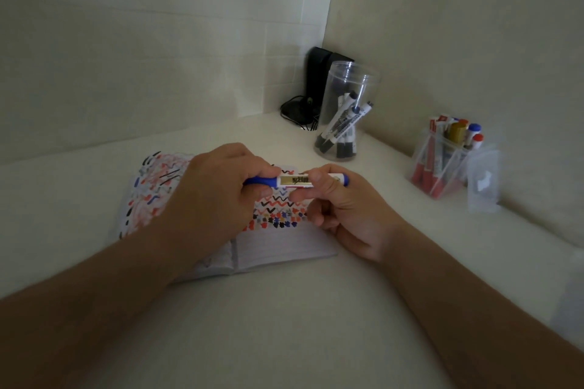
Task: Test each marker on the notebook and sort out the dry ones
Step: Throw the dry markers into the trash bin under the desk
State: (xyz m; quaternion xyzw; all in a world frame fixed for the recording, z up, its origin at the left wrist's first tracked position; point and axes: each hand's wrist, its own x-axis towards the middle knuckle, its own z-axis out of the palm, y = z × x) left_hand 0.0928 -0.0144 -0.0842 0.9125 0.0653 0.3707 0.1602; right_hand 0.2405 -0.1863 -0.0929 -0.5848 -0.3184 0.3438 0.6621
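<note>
table (284, 309): white surface, lay under both forearms and ran out beyond the hands to a wall corner.

notebook (278, 246): lay open on the table directly beneath the hands; both pages carried many short red, blue and black strokes and zigzags, with lined paper bare on the side nearest the person.

left hand (218, 189): hovered over the notebook, back of the hand up, fingers curled round the blue cap end of the marker.

right hand (341, 208): just right of the left hand, palm turned partly up, thumb and fingers pinching the marker's barrel near its far end.

round jar (347, 110): clear plastic, stood beyond the right hand toward the corner, well apart from it; several white markers with dark caps leaned inside, caps down.

square tub (442, 161): clear, stood far to the right of the right hand by the wall; it held markers with red and blue ends and one gold-coloured piece.

small clear bag (483, 180): stood just right of the square tub, touching or nearly touching it; cannot tell which.

black objects (319, 76): two upright dark blocks in the corner behind the round jar, with a dark coil of cable at their foot; what they were was unclear.

marker (294, 181): white barrel with a gold label, blue at both ends, held level between the two hands above the notebook, not touching the page.
</note>
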